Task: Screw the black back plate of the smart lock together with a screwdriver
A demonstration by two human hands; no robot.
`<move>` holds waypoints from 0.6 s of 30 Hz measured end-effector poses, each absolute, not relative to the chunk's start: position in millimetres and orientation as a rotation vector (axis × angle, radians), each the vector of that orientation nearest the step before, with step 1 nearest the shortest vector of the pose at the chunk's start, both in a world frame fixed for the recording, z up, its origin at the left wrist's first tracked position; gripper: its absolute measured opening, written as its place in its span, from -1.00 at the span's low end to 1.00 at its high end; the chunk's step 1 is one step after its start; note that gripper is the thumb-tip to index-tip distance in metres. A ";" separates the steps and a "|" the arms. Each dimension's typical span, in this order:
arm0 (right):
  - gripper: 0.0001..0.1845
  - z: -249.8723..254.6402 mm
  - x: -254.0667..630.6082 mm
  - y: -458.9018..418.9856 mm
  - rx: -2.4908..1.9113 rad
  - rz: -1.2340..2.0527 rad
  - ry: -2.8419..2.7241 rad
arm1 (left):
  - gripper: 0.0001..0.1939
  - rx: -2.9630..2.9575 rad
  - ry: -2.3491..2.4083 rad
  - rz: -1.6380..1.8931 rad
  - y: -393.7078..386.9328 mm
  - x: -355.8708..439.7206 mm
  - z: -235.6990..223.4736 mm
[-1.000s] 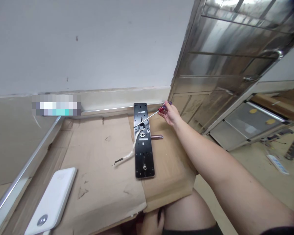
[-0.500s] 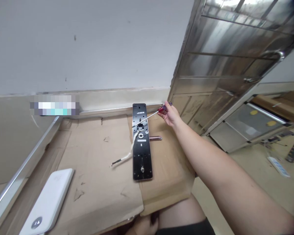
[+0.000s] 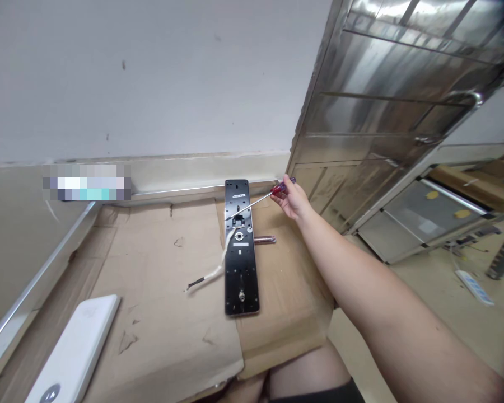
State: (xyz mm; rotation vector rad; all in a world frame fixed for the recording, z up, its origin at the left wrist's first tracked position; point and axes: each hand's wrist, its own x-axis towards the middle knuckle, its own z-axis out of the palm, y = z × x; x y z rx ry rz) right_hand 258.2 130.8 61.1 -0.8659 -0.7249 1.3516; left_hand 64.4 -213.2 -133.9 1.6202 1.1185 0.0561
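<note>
My right hand (image 3: 294,198) is closed round the red and purple handle of a screwdriver (image 3: 258,199). The screwdriver slants down to the left across a long black door lock panel (image 3: 241,266), its tip by the panel's left edge. A copper-coloured lever handle (image 3: 264,240) sticks out on the panel's right side. From the panel's middle a white-sleeved cable (image 3: 219,267) with a dark end runs out onto the cardboard (image 3: 159,302). At the bottom edge, below the cardboard, a bit of skin shows that may be my left hand (image 3: 248,388); no fingers can be made out there.
A white power bank (image 3: 78,344) lies at the left on the cardboard. Behind the table stands a wall (image 3: 159,78), with a metal door (image 3: 373,112) to the right. A glass-sided cabinet (image 3: 420,218) and a power strip (image 3: 474,287) are farther right.
The view has shifted slightly, and the panel and power bank sit a little lower and farther left. My right hand keeps hold of the screwdriver. Less skin shows below the cardboard.
</note>
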 end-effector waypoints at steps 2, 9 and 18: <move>-0.63 60.8 259.4 131.0 -0.866 1.353 -0.724 | -0.72 1.635 1.130 0.073 -213.5 65.1 -131.9; -0.69 60.1 262.3 129.5 -0.854 1.368 -0.712 | -0.72 1.681 1.150 0.101 -218.5 65.9 -126.7; -0.71 62.3 265.3 126.5 -0.861 1.364 -0.695 | -0.74 1.696 1.142 0.115 -224.2 67.5 -137.5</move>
